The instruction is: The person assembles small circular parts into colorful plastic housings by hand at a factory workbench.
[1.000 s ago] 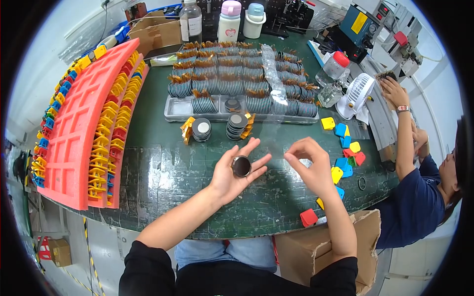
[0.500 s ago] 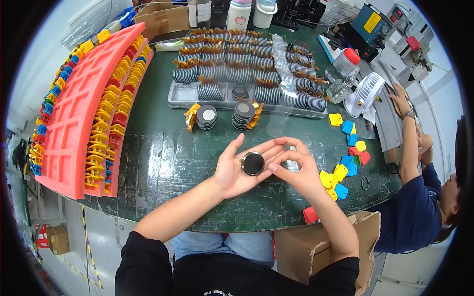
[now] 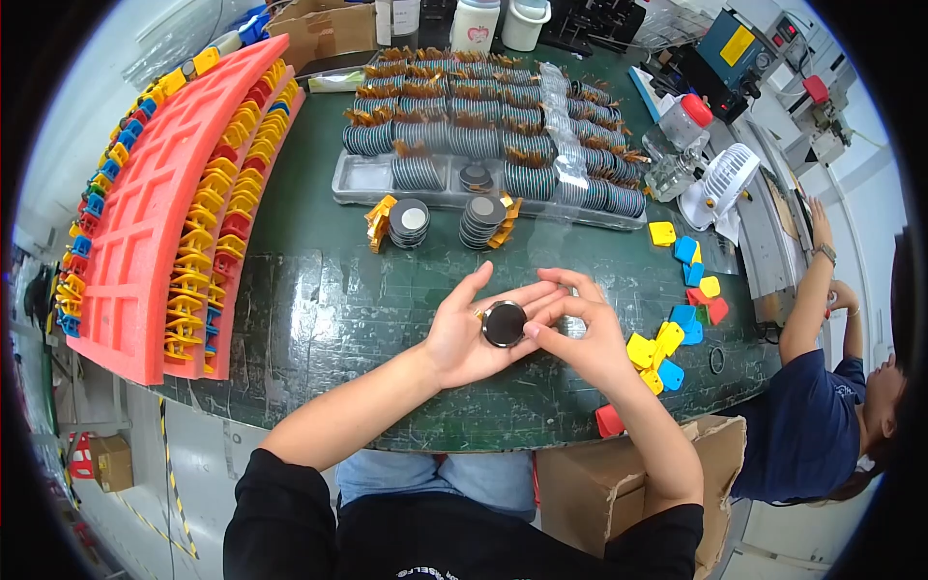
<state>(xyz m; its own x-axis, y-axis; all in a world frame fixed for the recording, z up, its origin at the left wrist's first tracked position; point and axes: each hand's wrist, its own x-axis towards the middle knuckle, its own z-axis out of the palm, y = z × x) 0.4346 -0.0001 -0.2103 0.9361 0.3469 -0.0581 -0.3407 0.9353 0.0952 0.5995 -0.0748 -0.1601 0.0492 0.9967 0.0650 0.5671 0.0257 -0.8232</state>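
A round black disc with a shiny silver rim lies on the upturned palm of my left hand, whose fingers stretch out beneath it. A small gold-coloured bit shows at the disc's left edge. My right hand meets the disc's right edge with thumb and forefinger brought close together. Beyond my hands stand two short stacks of grey discs, the left stack and the right stack, each with orange-gold flexible strips beside it. Behind them, a clear plastic tray holds rows of similar discs with strips.
Pink foam holders carrying yellow, red and blue clips stand at left. Loose coloured tags, a black ring, a white fan and a red-lidded jar lie to the right. A co-worker reaches toward equipment; a cardboard box sits below.
My left hand and the disc have shifted slightly right, closer against my right fingertips. The co-worker's hands have moved along the equipment at right.
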